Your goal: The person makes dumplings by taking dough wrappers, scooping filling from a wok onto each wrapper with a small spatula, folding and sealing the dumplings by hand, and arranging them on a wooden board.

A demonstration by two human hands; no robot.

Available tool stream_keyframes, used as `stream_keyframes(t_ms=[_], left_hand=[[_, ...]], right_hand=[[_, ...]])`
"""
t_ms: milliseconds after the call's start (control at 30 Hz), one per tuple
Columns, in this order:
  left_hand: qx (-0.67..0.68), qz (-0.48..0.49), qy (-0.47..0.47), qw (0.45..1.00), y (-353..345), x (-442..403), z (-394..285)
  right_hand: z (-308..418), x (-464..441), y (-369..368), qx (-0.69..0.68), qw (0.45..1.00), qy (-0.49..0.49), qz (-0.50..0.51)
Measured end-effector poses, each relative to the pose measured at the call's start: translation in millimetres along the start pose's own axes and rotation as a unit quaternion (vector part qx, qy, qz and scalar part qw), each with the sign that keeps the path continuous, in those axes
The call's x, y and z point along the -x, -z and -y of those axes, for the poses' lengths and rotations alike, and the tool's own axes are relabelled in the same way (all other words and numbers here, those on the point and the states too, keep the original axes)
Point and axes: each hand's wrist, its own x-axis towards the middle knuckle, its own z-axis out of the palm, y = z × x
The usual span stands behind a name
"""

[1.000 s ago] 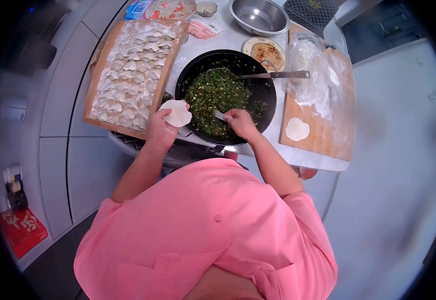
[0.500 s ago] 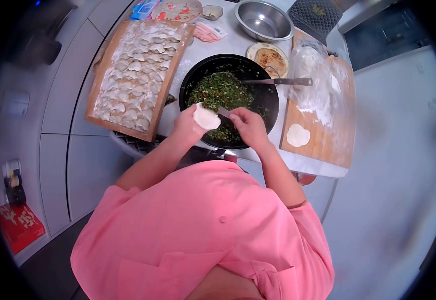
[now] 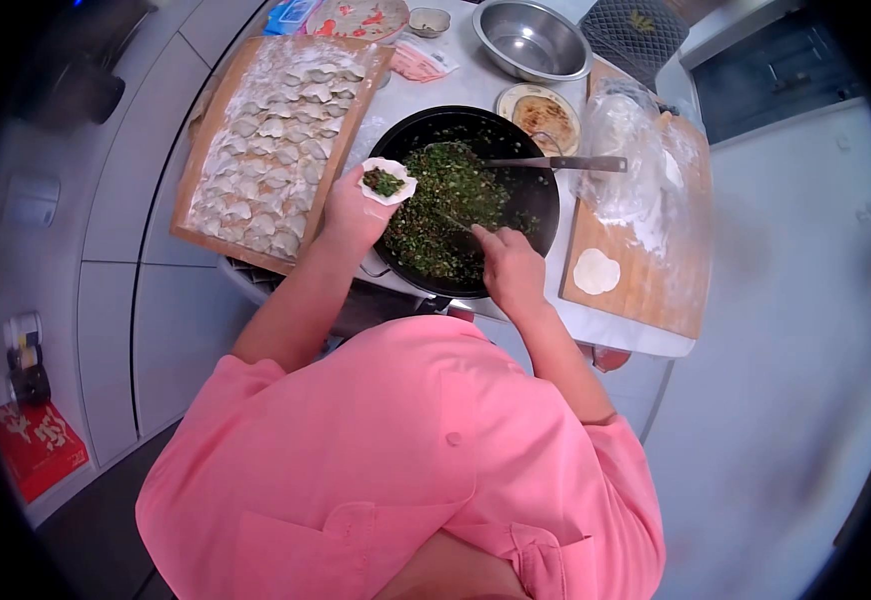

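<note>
My left hand [image 3: 358, 215] is closed around a round white dumpling wrapper [image 3: 403, 192] at the pan's left rim. A small mound of chopped green filling [image 3: 383, 182] sits in the wrapper's middle. My right hand [image 3: 511, 265] reaches over the black pan [image 3: 541, 225], its fingers pinched on a small metal spatula whose blade is mostly lost in the filling. Chopped green filling [image 3: 451, 190] covers much of the pan's bottom. Across the pan's right rim rests a dark-handled utensil [image 3: 586, 163], which neither hand touches.
To the left, a floured wooden board [image 3: 186, 225] bears rows of shaped dumplings [image 3: 274, 150]. On the right-hand board [image 3: 646, 290] lie one flat wrapper [image 3: 596, 271] and a plastic bag [image 3: 621, 150]. A metal bowl [image 3: 531, 40] and a plate with a browned flatbread [image 3: 546, 118] stand behind the pan.
The left hand has moved left and up with the wrapper, which now has filling on it. The right hand has shifted slightly right and down, its spatula now in the pan's filling.
</note>
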Motion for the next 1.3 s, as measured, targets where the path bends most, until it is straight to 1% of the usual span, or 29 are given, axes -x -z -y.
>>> stream_keyframes(t_ms=[33, 67, 133, 167, 200, 233, 267, 300, 333, 367, 400, 433, 500, 533, 633, 667, 733, 767, 800, 833, 867, 933, 967, 1033, 1100, 1167, 1233, 1267, 1300], left_hand=[[-0.004, -0.003, -0.01, 1.0, 3.7, -0.1, -2.8], [-0.008, -0.005, -0.021, 1.0, 7.4, -0.3, -5.6], [0.021, 0.013, -0.008, 1.0, 13.7, -2.2, -2.4], [0.031, 0.019, -0.004, 0.999, 14.1, -2.2, -2.7], [0.131, -0.028, 0.062, 0.989, 9.8, -0.5, -6.7], [0.228, -0.073, 0.128, 0.962, 8.1, 1.3, -8.9], [0.229, -0.075, 0.128, 0.962, 11.2, 4.8, -7.6], [0.11, -0.041, 0.071, 0.991, 16.0, 9.5, -4.3], [0.05, -0.022, 0.043, 0.998, 19.7, 12.1, -1.8], [-0.01, -0.006, 0.013, 1.0, 23.5, 14.6, 0.7], [-0.003, -0.004, 0.016, 1.0, 26.1, 15.4, 1.7], [0.001, -0.003, 0.017, 1.0, 27.1, 16.9, 1.8], [0.0, 0.012, 0.027, 1.0, 25.7, 21.9, 0.3], [-0.007, 0.025, 0.025, 0.999, 21.9, 25.0, 0.6], [-0.021, 0.071, 0.022, 0.997, 14.7, 28.2, 9.9], [-0.019, 0.081, 0.031, 0.996, 9.7, 26.7, 13.2], [0.004, 0.086, 0.068, 0.994, -7.4, 26.3, 12.2], [0.021, 0.082, 0.09, 0.992, -15.5, 26.2, 10.7], [0.041, 0.077, 0.11, 0.99, -22.4, 25.7, 7.8], [0.064, 0.068, 0.134, 0.987, -29.9, 25.6, 4.6], [0.088, 0.056, 0.155, 0.982, -37.0, 26.0, 0.8], [0.152, 0.015, 0.198, 0.968, -51.5, 28.1, -11.0], [0.184, -0.011, 0.216, 0.959, -55.6, 28.4, -15.3], [0.202, -0.036, 0.224, 0.953, -58.9, 26.0, -16.0], [0.117, 0.012, 0.183, 0.976, -49.4, 25.9, -9.7], [0.032, 0.06, 0.14, 0.988, -49.0, 27.9, -9.9], [0.149, -0.031, 0.186, 0.971, -65.5, 34.2, -25.6], [0.149, -0.031, 0.186, 0.971, -58.1, 32.6, -19.3], [0.072, 0.04, 0.112, 0.99, -49.7, 31.5, -13.0]], right_hand=[[-7.4, -2.8, -12.4, -0.012, 0.999, -0.045, -0.002], [-12.9, -4.9, -22.9, -0.012, 0.999, -0.045, -0.001], [-19.6, -9.7, -41.1, -0.055, 0.987, -0.125, 0.084], [-26.1, -9.8, -56.1, -0.116, 0.983, -0.125, 0.066], [-27.1, -13.7, -59.4, -0.115, 0.983, -0.124, 0.065], [-28.0, -17.2, -62.4, -0.261, 0.935, -0.206, 0.12], [-28.3, -18.4, -65.0, -0.398, 0.856, -0.281, 0.172], [-28.2, -18.7, -64.4, -0.451, 0.831, -0.278, 0.169], [-29.5, -18.5, -62.4, -0.45, 0.831, -0.278, 0.17], [-31.1, -18.0, -58.7, -0.487, 0.803, -0.297, 0.171], [-30.4, -19.1, -51.8, -0.523, 0.773, -0.315, 0.171], [-29.7, -20.1, -43.5, -0.522, 0.774, -0.314, 0.173], [-26.0, -20.5, -26.3, -0.544, 0.759, -0.32, 0.161], [-24.6, -20.7, -20.3, -0.544, 0.759, -0.319, 0.161], [-17.9, -21.6, -4.6, -0.528, 0.792, -0.285, 0.111], [-13.3, -22.9, 2.4, -0.527, 0.793, -0.286, 0.111], [-5.2, -23.6, 13.1, -0.487, 0.821, -0.284, 0.093], [-3.6, -21.2, 10.4, -0.487, 0.821, -0.285, 0.091], [-1.2, -18.4, 6.5, -0.416, 0.883, -0.213, 0.038], [1.9, -16.0, 5.1, -0.339, 0.93, -0.138, -0.016], [4.6, -13.7, 7.6, -0.339, 0.93, -0.139, -0.018], [15.2, -12.7, 20.1, -0.175, 0.982, -0.066, -0.024], [14.9, -11.1, 17.2, -0.16, 0.985, -0.053, -0.042], [15.6, -9.0, 16.1, -0.149, 0.986, -0.04, -0.055], [16.7, -6.4, 14.2, -0.139, 0.988, -0.027, -0.068], [17.8, -2.7, 10.8, -0.118, 0.99, 0.017, -0.08], [20.4, -0.9, 9.0, -0.096, 0.991, 0.034, -0.081], [21.5, -0.4, 8.0, -0.074, 0.993, 0.052, -0.082], [22.0, 0.1, 6.8, -0.06, 0.993, 0.067, -0.079]])
